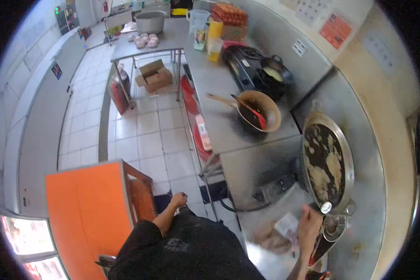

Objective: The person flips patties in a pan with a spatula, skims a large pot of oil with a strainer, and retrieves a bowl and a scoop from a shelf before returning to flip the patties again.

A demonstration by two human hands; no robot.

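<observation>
My left hand (179,199) is low in front of my body, near the orange-topped counter, with its fingers curled; whatever it may hold is hidden. At the lower right, my right hand (309,225) is slightly blurred beside the near end of a large metal pan (349,161). Dark oil and pale frying pieces (333,164) fill that pan. A round dial thermometer (326,207) sits at the pan's near rim, close to my right fingers. Just left of this hand lies a white packet (287,227) on the steel counter, next to blurred brownish items (270,238).
A pan with a red spatula (260,120) stands on the steel counter (219,112). Beyond it are a stove (242,67) and a black wok (275,77). An orange counter (86,205) is at left; a cardboard box (155,77) lies under the back table.
</observation>
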